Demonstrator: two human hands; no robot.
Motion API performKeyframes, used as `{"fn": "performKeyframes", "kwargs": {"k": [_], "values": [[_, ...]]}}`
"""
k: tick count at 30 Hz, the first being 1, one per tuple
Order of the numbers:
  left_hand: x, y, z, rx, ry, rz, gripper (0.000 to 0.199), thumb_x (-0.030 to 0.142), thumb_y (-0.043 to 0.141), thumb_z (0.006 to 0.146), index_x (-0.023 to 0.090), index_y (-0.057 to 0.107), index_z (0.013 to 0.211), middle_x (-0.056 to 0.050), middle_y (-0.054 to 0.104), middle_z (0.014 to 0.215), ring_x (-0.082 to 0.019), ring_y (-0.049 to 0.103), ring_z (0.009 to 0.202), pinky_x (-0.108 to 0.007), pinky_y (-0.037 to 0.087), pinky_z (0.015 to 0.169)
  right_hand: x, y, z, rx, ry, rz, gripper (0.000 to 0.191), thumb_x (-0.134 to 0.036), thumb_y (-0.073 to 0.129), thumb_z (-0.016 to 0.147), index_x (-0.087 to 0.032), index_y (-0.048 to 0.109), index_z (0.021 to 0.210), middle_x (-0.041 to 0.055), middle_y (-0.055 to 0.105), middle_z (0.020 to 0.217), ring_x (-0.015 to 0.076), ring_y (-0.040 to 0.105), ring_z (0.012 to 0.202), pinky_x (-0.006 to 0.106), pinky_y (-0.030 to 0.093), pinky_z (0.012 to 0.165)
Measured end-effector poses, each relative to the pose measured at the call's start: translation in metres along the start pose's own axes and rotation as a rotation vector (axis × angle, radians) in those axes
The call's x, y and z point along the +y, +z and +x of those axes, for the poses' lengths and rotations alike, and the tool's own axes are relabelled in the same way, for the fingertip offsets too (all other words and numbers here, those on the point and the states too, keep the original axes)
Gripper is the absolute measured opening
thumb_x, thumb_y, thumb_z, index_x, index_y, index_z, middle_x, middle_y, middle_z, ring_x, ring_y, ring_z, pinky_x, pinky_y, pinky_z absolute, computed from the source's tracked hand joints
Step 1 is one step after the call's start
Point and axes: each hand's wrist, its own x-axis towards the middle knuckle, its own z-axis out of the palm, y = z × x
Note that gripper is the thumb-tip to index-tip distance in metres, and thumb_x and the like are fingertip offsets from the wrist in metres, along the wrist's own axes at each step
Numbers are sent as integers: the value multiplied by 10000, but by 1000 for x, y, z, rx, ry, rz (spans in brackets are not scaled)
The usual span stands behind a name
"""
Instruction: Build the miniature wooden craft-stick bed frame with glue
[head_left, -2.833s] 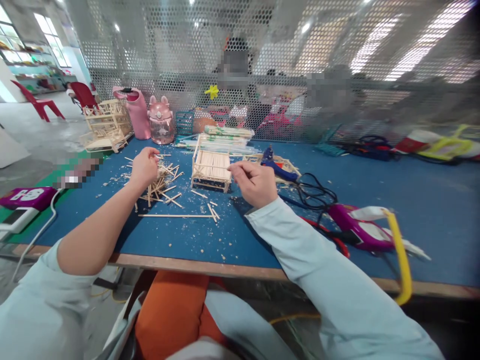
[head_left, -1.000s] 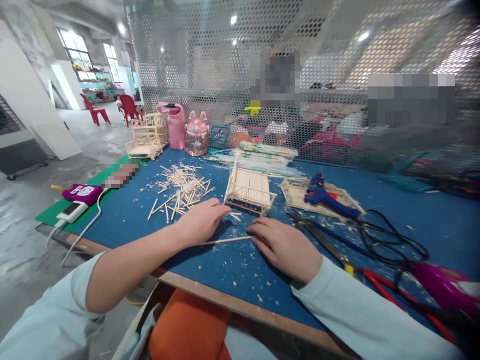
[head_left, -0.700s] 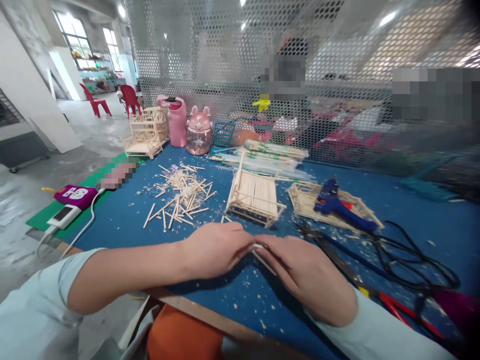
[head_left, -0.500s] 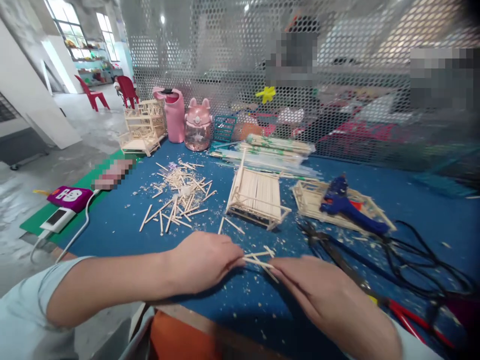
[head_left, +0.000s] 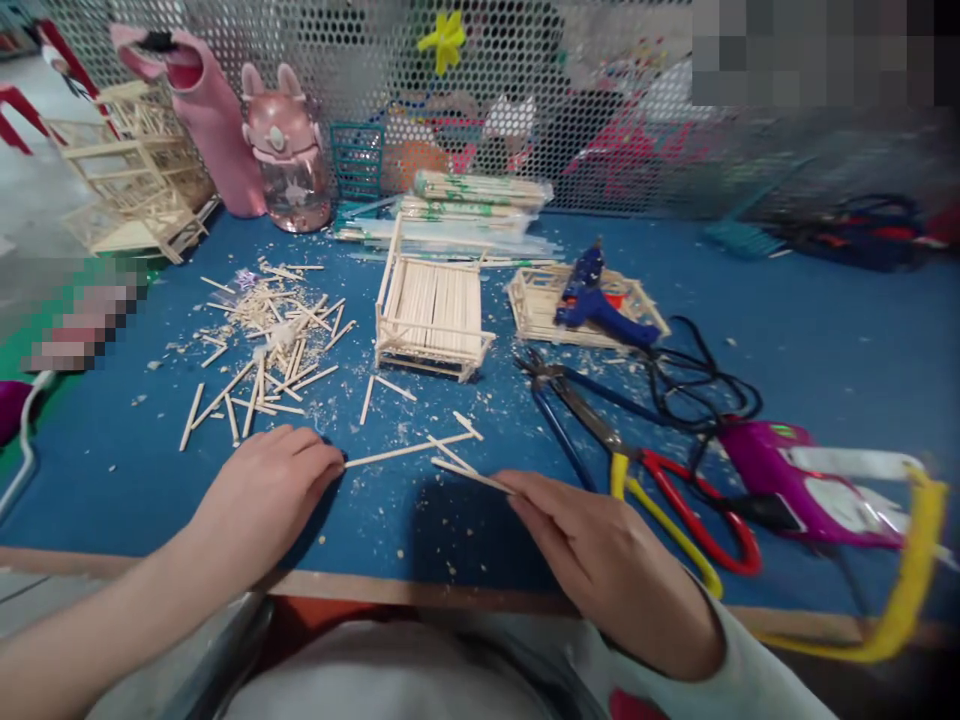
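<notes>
My left hand is closed, pinching one end of a thin wooden stick that points to the right just above the blue table. Between finger and thumb of my right hand is a shorter wooden stick, its free end pointing left. Another short stick crosses close to both, and a small piece lies just beyond. Farther back stands a small frame of glued sticks with a slatted floor. To its left spreads a pile of cut sticks and crumbs.
A blue glue gun rests on a second stick frame. Pliers and red-and-yellow-handled scissors lie right, beside a black cord and a purple pouch. Pink bottles and bagged sticks line the mesh panel.
My view has swung right and down. My hands have moved apart, each keeping a stick, and the stick ends that were close together now show more of their length.
</notes>
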Motion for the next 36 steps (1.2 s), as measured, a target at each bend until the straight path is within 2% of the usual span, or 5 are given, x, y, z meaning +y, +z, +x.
{"fn": "performKeyframes", "kwargs": {"k": [10, 17, 22, 27, 36], "values": [[22, -14, 43, 90, 209, -43, 294, 84, 377, 886, 163, 634, 1005, -64, 670, 874, -212, 612, 800, -358, 501, 738, -3, 7, 9, -72, 7, 59, 270, -168, 437, 902, -212, 669, 1033, 17, 710, 749, 121, 666, 653, 204, 481, 574], [49, -5, 53, -220, 326, -164, 281, 280, 345, 941, 187, 591, 841, -31, 670, 780, -196, 638, 735, -305, 489, 666, -12, 4, 12, 20, -70, 33, 262, -193, 410, 919, -175, 630, 1060, 34, 711, 769, 123, 663, 668, 219, 494, 599], [42, -11, 55, -254, 213, -198, 243, 231, 305, 935, 198, 547, 935, -16, 643, 712, -170, 607, 619, -253, 430, 554, 26, -22, -14, 173, 267, -294, 321, -352, 418, 910, -139, 580, 1085, 116, 697, 947, 215, 674, 812, 323, 528, 692], [37, -12, 53, -222, 250, -427, 246, 222, 291, 937, 195, 516, 842, -2, 608, 735, -129, 565, 636, -221, 417, 587, 47, -41, -36, 63, 389, -415, 321, -411, 371, 908, -186, 600, 918, 89, 672, 861, 230, 656, 760, 337, 507, 635], [39, -13, 48, -225, 134, -684, 264, 239, 275, 951, 203, 531, 895, 14, 605, 760, -110, 553, 666, -207, 424, 619, 32, -11, 31, -130, 525, -511, 146, -315, 485, 863, -191, 561, 847, 28, 659, 719, 195, 628, 664, 276, 346, 505]]}}
